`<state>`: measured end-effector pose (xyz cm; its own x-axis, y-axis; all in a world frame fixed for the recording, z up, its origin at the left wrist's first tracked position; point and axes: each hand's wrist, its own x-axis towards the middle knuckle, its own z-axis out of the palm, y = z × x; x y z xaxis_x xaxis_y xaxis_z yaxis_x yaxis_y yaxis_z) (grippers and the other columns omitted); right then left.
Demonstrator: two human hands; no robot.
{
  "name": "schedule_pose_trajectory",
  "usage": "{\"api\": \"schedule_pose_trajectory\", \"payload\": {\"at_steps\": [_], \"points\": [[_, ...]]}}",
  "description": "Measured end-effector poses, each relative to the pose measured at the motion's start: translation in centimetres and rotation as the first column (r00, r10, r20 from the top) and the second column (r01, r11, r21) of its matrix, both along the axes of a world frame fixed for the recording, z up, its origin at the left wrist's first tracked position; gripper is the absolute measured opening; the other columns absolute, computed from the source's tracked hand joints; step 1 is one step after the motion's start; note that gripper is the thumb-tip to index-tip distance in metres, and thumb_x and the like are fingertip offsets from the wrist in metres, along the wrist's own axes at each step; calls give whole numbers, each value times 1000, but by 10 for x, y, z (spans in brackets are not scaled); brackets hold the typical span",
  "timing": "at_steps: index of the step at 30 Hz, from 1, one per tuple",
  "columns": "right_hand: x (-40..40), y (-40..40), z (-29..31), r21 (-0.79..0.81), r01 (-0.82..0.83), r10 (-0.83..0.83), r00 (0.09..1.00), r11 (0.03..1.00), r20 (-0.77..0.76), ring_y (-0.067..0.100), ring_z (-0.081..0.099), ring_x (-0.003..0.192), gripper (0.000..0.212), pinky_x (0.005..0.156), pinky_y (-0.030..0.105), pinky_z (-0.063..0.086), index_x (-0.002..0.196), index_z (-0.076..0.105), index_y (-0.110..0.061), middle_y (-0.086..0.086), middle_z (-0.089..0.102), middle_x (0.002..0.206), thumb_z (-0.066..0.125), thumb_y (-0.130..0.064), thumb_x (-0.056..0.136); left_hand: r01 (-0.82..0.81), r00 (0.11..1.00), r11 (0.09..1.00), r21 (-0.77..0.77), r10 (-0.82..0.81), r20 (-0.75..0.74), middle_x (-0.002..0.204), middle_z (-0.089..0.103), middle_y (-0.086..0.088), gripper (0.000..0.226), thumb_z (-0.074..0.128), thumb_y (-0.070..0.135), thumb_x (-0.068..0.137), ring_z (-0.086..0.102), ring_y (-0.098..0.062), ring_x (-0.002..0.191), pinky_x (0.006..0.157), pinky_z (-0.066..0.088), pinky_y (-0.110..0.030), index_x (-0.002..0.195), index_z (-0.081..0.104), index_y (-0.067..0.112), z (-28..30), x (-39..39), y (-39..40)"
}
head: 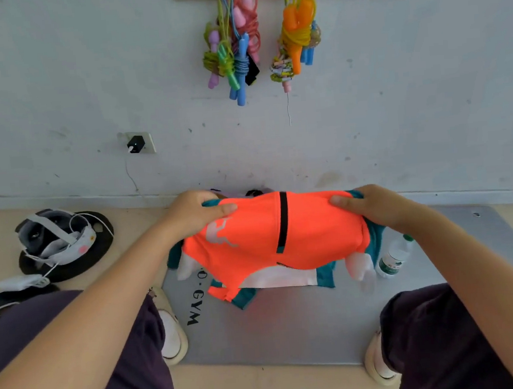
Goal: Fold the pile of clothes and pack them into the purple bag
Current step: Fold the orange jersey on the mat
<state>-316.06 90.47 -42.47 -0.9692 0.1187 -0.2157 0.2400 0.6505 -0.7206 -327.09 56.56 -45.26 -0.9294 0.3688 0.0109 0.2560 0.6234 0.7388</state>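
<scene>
garment bundle, orange over teal, hangs above the grey mat with its long axis running nine to three, left hand and right hand pinching opposite ends, equally near.

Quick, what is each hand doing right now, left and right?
Left hand: grips the left end of the orange garment, thumb on top.
Right hand: grips its right end, thumb on top.

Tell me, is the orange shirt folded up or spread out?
Folded. The orange shirt is a compact bundle, both hands gripping its ends above the mat.
</scene>
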Motion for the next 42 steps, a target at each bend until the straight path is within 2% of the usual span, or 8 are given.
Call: {"api": "schedule_pose_trajectory", "payload": {"at_steps": [5,12,17,25,32,35,38,42], "points": [[17,-9,30,-144,-58,57,998,988,-12,9,73,80,53,64,19,55,95,75,-21,-6,77,89,63,-66,70,-22,1000,998,58,21,10,64,53,-2,51,74,50,80,47,-10,60,55,33,-25,76,67,-1,30,22,-14],[-15,2,45,-101,12,-19,997,995,-70,13,73,78,61,75,29,56,89,76,-20,-3,77,85,63,-75,66,-47,999,985,167,48,-3,63,57,0,45,75,45,81,49,-8,57,55,37,-21,78,68,0,53,1,0],[-70,18,-69,26,99,-99,995,995,4,19,62,74,40,73,36,51,86,73,-11,10,73,83,66,-50,85,-74,991,994,77,64,117,71,69,8,19,74,39,84,60,-8,64,61,44,-26,79,73,21,-59,-45,20],[-93,20,-346,111,75,-116,896,991,428,22,47,72,31,61,34,35,72,58,-5,7,50,67,75,-29,83,-51,823,973,-227,169,541,57,47,1,37,79,32,79,45,-15,57,54,28,-31,60,56,9,-329,-63,29],[-101,26,-424,12,229,-197,808,973,555,7,54,64,41,52,13,41,78,67,-14,-8,59,66,70,-55,79,-104,613,960,-259,267,744,83,73,9,56,73,73,63,67,-8,77,66,49,-22,88,72,22,-394,-84,39],[-104,33,-412,-117,240,-113,764,964,636,3,61,83,28,77,17,46,84,72,-26,-13,68,86,69,-54,81,-83,566,982,-172,189,803,87,76,12,40,67,70,73,71,-7,84,70,50,-19,87,76,34,-388,-97,42],[-111,48,-387,-211,115,27,821,971,570,6,63,91,8,87,26,47,89,73,-34,-14,71,95,75,-35,81,-142,692,989,-35,124,711,83,74,21,5,75,43,81,70,2,78,63,50,-11,82,74,47,-373,-109,44],[-126,50,-374,-14,251,-248,964,968,100,12,50,74,27,73,23,42,108,67,-16,1,58,81,72,-13,82,-358,915,932,57,337,223,116,66,10,39,65,18,87,60,-6,107,94,46,-24,125,62,26,-363,-117,52]]}}
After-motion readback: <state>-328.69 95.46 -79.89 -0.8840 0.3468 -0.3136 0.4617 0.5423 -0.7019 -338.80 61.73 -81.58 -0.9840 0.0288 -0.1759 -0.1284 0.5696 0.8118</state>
